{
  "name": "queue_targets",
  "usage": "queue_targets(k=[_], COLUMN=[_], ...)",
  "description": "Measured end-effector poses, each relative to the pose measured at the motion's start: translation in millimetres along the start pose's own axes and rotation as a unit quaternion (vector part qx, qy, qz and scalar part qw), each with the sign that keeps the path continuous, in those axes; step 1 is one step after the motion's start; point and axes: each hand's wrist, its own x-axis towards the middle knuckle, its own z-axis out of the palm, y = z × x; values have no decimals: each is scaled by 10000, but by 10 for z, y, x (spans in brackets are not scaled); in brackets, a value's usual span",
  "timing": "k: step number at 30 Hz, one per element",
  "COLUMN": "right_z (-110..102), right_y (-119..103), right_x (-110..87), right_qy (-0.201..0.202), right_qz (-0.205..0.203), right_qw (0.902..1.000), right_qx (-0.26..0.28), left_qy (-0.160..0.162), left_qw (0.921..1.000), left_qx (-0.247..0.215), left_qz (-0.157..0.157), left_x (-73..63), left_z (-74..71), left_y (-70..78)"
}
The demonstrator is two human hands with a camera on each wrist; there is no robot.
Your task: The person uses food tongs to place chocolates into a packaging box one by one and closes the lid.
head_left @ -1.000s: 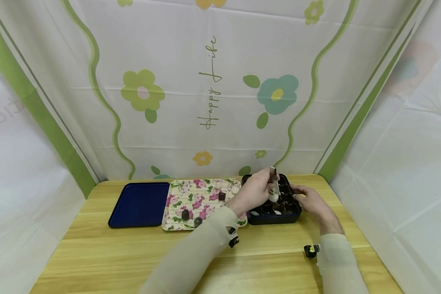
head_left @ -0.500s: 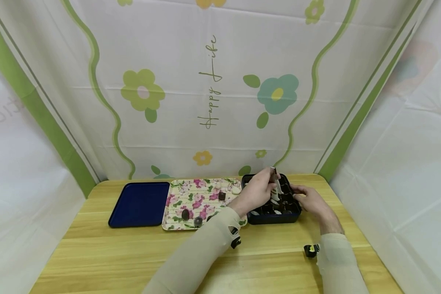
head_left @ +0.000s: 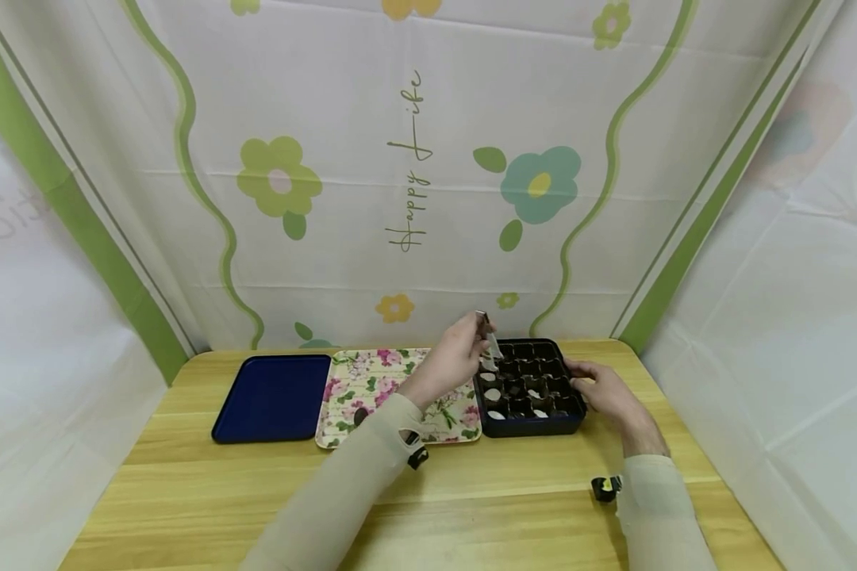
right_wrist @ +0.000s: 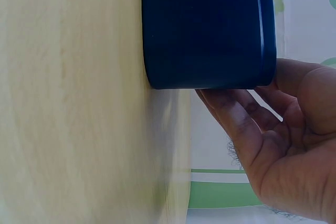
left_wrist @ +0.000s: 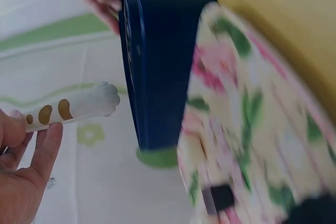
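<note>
My left hand holds white cat-paw tongs over the back left of the dark blue divided box. In the left wrist view the tongs show brown spots, and nothing is visible at the paw tip. My right hand grips the box's right side, fingers against the wall and thumb at the rim, as seen in the right wrist view. White oval pieces lie in some front and left compartments. A dark chocolate-like oval lies on the flowered tray; my left forearm covers part of that tray.
Left of the flowered tray lies a flat dark blue tray or lid. A dark square piece sits on the flowered tray in the left wrist view. A printed cloth wall rises behind the wooden table.
My left hand has moved left with the tongs, from the box's middle to its back left, uncovering more compartments. My right hand has stayed at the box's side.
</note>
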Motion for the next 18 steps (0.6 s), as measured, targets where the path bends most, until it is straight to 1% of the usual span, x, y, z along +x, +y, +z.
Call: queue_targets(k=[4,7,10,14,18], right_z=[0,-3,-3,-1,-1], right_y=[5,6,2,-3,-5], right_x=[6,2,-2,-9,-11], right_qy=[40,32,7,-27,-28], right_qz=[-68,-25,28,38,29], right_qw=[10000,10000,10000,10000,9999], right_qx=[50,61,51,75,124], left_qy=[97,118,149,244,290], left_qw=[9997,9993,9989,9982,9972], left_qx=[87,145,59,68,190], left_qz=[-182,-336,-441,-544,-655], left_x=[-45,-86,-145,-236,-302], left_z=[-185,-303,-407,-521,-584], left_y=[-179,-307,-413,-525,-630])
